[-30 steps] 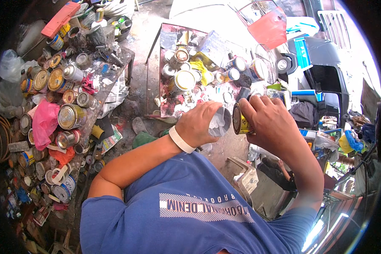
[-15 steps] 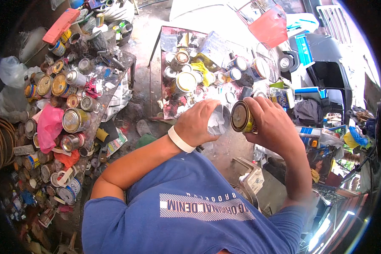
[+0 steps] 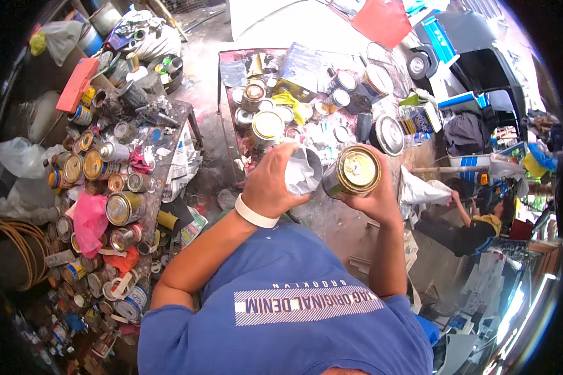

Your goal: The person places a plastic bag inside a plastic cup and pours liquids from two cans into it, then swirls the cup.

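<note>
Near the middle of the head view, my left hand (image 3: 268, 186), with a white band at the wrist, is wrapped round a grey cylindrical container (image 3: 303, 174) with whitish crumpled material visible inside. Just to its right, my right hand (image 3: 374, 195) grips a yellow-and-dark metal can (image 3: 356, 170) from the side and below. The can's round, rimmed, stained top faces up toward me. The container and the can are held close side by side, above the floor at the near end of a paint-spattered table.
That table (image 3: 227, 100) carries cans, yellow cloth and rags. At left, a bench (image 3: 176, 119) is crowded with cans, a pink bag (image 3: 91, 225) and paper. A co-worker (image 3: 475, 231) at right holds a white sheet or sack (image 3: 422, 184). A vehicle (image 3: 481, 56) stands behind.
My right hand has rotated the can from sideways to top-up and now grips it lower. Both hands shifted slightly left. The view shifted, showing more of the co-worker at right.
</note>
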The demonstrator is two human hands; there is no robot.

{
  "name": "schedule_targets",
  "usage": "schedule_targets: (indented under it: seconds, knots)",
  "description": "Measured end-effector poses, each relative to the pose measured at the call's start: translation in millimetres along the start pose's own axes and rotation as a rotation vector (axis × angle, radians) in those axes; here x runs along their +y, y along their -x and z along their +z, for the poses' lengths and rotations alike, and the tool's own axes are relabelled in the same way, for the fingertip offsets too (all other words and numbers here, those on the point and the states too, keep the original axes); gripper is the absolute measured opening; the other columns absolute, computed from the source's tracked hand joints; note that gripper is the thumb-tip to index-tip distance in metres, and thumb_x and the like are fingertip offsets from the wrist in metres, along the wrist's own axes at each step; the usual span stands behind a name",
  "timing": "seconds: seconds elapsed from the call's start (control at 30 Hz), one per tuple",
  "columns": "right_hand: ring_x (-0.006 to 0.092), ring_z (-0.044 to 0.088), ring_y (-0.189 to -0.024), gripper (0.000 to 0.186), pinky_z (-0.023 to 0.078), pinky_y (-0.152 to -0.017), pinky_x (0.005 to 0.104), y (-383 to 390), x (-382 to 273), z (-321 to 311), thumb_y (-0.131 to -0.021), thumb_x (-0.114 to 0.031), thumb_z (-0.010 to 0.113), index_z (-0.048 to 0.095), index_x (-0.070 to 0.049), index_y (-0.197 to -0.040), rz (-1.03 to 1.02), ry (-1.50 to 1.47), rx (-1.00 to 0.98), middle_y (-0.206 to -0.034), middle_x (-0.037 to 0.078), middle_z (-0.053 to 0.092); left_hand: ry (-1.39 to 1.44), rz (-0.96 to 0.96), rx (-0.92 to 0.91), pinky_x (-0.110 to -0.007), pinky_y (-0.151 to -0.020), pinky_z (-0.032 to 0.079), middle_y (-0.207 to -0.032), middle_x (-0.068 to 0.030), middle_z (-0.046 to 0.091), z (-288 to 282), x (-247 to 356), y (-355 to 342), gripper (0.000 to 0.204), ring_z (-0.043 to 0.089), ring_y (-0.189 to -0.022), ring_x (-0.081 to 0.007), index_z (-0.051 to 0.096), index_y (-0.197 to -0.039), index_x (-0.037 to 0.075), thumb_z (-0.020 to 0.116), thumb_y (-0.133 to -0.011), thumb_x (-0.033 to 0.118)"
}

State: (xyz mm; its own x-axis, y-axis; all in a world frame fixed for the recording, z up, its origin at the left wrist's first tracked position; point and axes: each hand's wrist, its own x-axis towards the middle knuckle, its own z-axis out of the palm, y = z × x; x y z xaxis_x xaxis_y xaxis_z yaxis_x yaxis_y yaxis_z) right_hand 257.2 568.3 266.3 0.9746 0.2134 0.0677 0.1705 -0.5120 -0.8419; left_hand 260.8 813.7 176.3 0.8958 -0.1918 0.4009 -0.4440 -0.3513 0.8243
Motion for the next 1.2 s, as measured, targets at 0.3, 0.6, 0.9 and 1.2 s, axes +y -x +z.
schedule_targets:
  seconds: [0.3, 0.6, 0.9, 1.2]
  knots:
    - [0.0392, 0.062, -0.116, 0.081, 0.051, -0.097, 0.0445, -35, -120, -40, -0.067, -0.014, 0.085, 0.048, -0.007, -0.139, -0.125, 0.77, -0.369, -0.126, 0.016, 0.061, 0.045, -0.015, 0.006, -0.046, -0.108, 0.046, -0.138, -0.0174, 0.056, 10, 7, 7, 0.094, 0.057, -0.128, -0.0379, 0.046, -0.143, 0.007, 0.092, -0.063, 0.022]
    - [0.0316, 0.062, -0.116, 0.077, 0.049, -0.097, 0.0436, -60, -145, -21, -0.067, -0.018, 0.085, 0.049, -0.006, -0.134, -0.168, 1.248, -0.704, -0.118, 0.012, 0.061, 0.023, 0.034, 0.045, -0.043, -0.101, 0.053, -0.133, -0.0154, 0.059, 14, 17, 5, 0.094, 0.06, -0.124, -0.0349, 0.045, -0.141, 0.007, 0.093, -0.061, 0.022]
    - [0.0284, 0.067, -0.088, 0.041, 0.053, -0.073, 0.0422, -70, -139, -12, -0.073, -0.007, 0.07, 0.057, -0.004, -0.111, -0.462, 1.355, -0.657, -0.092, 0.01, 0.062, 0.067, 0.026, 0.054, -0.041, -0.099, 0.054, -0.132, -0.0131, 0.06, 19, 16, 6, 0.093, 0.061, -0.121, -0.0323, 0.047, -0.139, 0.008, 0.093, -0.06, 0.021]
    - [0.0276, 0.068, -0.095, 0.045, 0.054, -0.076, 0.0422, -72, -148, -6, -0.074, -0.01, 0.072, 0.057, -0.004, -0.115, -0.453, 1.42, -0.704, -0.098, 0.01, 0.063, 0.096, 0.026, 0.036, -0.042, -0.101, 0.053, -0.132, -0.0142, 0.059, 19, 16, 4, 0.094, 0.06, -0.123, -0.0334, 0.045, -0.139, 0.008, 0.094, -0.059, 0.021]
